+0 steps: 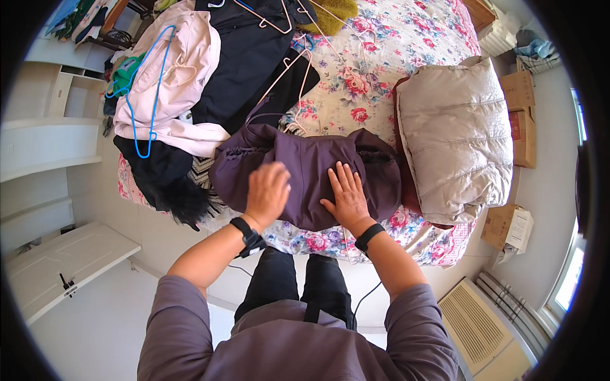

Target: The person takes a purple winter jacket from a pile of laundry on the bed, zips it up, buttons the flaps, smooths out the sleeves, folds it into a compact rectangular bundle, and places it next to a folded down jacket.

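Note:
A dark purple garment [305, 185], seemingly a jacket, lies partly folded near the front edge of the bed. My right hand [349, 197] rests flat on its right half with the fingers spread. Over its left half is my left hand [268, 190], slightly blurred, fingers bent; whether it touches the cloth cannot be told. To the right sits a folded silver-grey quilted puffer jacket [455, 138] on top of a dark red cloth [409, 181]. Left of the purple garment lie a pale pink jacket [178, 76] and a black garment with fluffy trim [183, 200].
The bed wears a floral sheet [381, 28]. A blue hanger [155, 95] lies on the pink jacket, and several pink hangers [305, 81] lie beside black clothing [238, 62]. Cardboard boxes [523, 138] stand right. An open white door [81, 266] is at left.

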Demonstrator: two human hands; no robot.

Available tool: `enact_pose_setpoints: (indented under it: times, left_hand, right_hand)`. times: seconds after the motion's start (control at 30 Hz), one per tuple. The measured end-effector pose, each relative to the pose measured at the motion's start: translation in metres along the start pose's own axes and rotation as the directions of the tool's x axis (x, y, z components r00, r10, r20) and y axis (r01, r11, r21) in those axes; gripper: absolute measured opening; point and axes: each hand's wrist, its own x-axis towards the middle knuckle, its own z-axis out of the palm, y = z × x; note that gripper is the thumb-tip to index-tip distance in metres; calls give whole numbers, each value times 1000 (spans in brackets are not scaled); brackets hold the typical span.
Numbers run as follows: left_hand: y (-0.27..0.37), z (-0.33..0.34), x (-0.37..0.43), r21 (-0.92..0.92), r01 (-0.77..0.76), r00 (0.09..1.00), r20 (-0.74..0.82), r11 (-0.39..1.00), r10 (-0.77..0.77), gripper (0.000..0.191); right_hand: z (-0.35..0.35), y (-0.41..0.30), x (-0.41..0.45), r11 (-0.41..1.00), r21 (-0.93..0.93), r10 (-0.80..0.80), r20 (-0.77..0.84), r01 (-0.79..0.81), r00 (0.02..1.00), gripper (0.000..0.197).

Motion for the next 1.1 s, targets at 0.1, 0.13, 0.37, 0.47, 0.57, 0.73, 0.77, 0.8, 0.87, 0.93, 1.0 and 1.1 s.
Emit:
enact_pose_setpoints:
  times: [0.1,0.13,0.37,0.47,0.57,0.73,0.77,0.8,0.87,0.93,1.0,1.1]
  left_hand:
    - [-22,17,12,48,380,921,-112,924,-373,38]
    - [-27,26,10,-66,463,878,-101,884,-468,27]
    - [-87,62,-25,-469,536,783,-36,702,-621,28]
    - [-101,69,-28,-531,592,746,78,606,-661,34]
    - [-99,55,-19,-550,620,747,196,559,-635,28]
    - [-17,1,13,9,4,996,90,1000,-4,50]
    - [-5,1,9,66,-157,976,165,985,144,54]
    - [-1,8,0,24,-139,957,260,990,128,63]
    - [-11,19,-13,63,-103,931,357,993,74,74]
    - [-27,34,-26,111,-115,902,428,987,57,81]
    - [-37,51,-36,112,-124,902,427,986,65,81]
    - [-50,74,-42,101,-144,901,424,984,88,80]
  right_hand:
    - [3,-2,-3,1000,-12,2,12,-2,1000,81]
    - [5,-2,-4,1000,-13,6,12,-6,1000,82]
    - [36,28,-14,992,90,89,-17,-87,996,91]
    - [35,30,-7,988,106,113,14,-113,994,94]
    - [33,28,-8,991,66,119,7,-119,993,93]
    - [31,27,-10,993,14,115,-4,-114,993,92]
    - [30,27,-9,994,10,105,-6,-104,995,92]
    - [27,25,-9,995,8,102,-5,-102,995,92]
    - [22,24,-11,996,-79,54,32,-51,998,92]
    - [25,27,-13,993,-107,45,62,-38,997,91]
    - [34,32,-13,990,-138,45,96,-31,994,90]
    - [54,36,-12,984,-167,82,126,-60,989,90]
